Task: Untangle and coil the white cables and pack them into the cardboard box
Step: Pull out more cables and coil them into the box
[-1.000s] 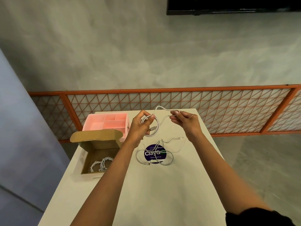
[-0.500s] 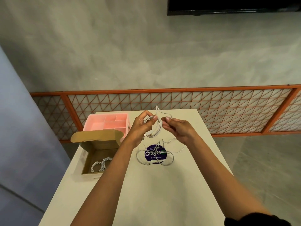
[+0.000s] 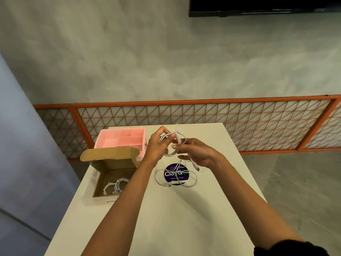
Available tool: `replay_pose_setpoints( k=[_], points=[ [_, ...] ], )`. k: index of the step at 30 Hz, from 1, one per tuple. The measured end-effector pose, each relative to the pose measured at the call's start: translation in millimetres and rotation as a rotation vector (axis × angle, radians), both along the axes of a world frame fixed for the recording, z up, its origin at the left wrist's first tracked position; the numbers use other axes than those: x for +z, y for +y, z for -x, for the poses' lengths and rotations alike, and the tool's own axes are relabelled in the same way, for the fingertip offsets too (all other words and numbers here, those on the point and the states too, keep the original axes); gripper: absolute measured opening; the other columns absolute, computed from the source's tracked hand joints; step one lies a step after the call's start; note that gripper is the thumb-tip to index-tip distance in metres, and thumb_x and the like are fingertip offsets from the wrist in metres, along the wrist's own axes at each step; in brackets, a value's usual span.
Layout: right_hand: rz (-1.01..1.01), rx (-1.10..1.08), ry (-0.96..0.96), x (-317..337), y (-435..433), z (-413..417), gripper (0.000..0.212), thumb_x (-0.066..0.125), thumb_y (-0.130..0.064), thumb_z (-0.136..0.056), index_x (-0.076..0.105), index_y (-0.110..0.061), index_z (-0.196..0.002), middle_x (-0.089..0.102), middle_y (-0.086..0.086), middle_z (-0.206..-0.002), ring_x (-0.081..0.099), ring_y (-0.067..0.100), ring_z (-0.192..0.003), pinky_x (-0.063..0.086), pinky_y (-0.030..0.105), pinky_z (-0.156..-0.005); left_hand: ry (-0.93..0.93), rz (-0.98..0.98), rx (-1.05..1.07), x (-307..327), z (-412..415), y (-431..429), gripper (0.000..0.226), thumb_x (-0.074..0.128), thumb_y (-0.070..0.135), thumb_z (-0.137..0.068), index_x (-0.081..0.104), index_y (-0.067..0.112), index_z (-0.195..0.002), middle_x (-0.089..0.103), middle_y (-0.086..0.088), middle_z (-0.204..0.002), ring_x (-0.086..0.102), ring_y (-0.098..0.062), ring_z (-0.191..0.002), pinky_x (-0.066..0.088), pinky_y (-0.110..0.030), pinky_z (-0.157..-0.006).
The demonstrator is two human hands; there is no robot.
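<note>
White and wound into a few small loops: the held cable [image 3: 170, 155]. Pinches it with the left hand [image 3: 157, 146], thumb on the near side and fingertips curled round the far side of the loops. Closes the right hand [image 3: 199, 154] on the same cable just right of that grip, with fingertips meeting the coil and the loose tail slanting down across the palm to a plug that hangs free. Holds both grips raised clear of the table [image 3: 166, 228], over its far half. Directly beneath the grip, on the tabletop: loose cables [image 3: 166, 185], sprawled in open tangled loops over a round purple sticker [image 3: 176, 179]. Down and to the left of the grip: the cardboard box [image 3: 110, 156], lid standing up, with coiled cables [image 3: 116, 186] lying on its floor. Straight left of the grip, just behind the raised lid: a pink divided tray [image 3: 120, 140].
</note>
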State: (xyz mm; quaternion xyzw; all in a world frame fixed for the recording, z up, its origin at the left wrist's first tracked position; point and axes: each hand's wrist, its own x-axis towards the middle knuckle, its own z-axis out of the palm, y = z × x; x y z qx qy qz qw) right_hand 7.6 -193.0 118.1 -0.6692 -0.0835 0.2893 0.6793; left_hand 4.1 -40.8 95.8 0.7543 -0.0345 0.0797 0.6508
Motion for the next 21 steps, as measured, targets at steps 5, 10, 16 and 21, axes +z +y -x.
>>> replay_pose_setpoints(
  k=[5, 10, 16, 21],
  points=[
    [0.151, -0.223, -0.198, 3, -1, -2, 0.03, 0.071, -0.005, -0.082, 0.058, 0.01, -0.104, 0.064, 0.015, -0.075, 0.062, 0.012, -0.053, 0.056, 0.02, -0.057, -0.006, 0.048, 0.104, -1, -3, 7, 0.022, 0.064, 0.026, -0.09, 0.047, 0.018, -0.078, 0.048, 0.007, -0.06, 0.032, -0.009, -0.049, 0.031, -0.018, -0.04],
    [0.375, -0.258, -0.576, 12, 9, -2, 0.013, 0.069, -0.005, -0.084, 0.063, 0.007, -0.085, 0.059, 0.009, -0.063, 0.057, 0.01, -0.047, 0.051, 0.018, -0.043, -0.02, 0.061, 0.135, -3, -7, 3, 0.023, 0.065, 0.027, -0.089, 0.048, 0.017, -0.077, 0.048, -0.001, -0.066, 0.031, -0.011, -0.052, 0.027, -0.023, -0.044],
    [0.399, -0.125, -0.72, 17, 3, -1, 0.012, 0.065, -0.018, -0.088, 0.062, -0.006, -0.087, 0.064, -0.006, -0.081, 0.057, 0.0, -0.071, 0.041, 0.003, -0.062, -0.056, 0.038, 0.21, -5, -14, 9, 0.026, 0.065, 0.027, -0.089, 0.048, 0.019, -0.073, 0.045, 0.003, -0.061, 0.035, -0.012, -0.055, 0.029, -0.026, -0.047],
    [0.21, -0.134, -0.606, 12, 9, -1, 0.011, 0.061, -0.013, -0.091, 0.058, -0.004, -0.086, 0.072, 0.008, -0.093, 0.068, 0.012, -0.086, 0.051, 0.022, -0.081, -0.083, -0.018, 0.243, -9, -16, 9, 0.028, 0.065, 0.029, -0.089, 0.046, 0.022, -0.07, 0.048, 0.005, -0.062, 0.039, -0.012, -0.057, 0.031, -0.029, -0.05]
  ],
)
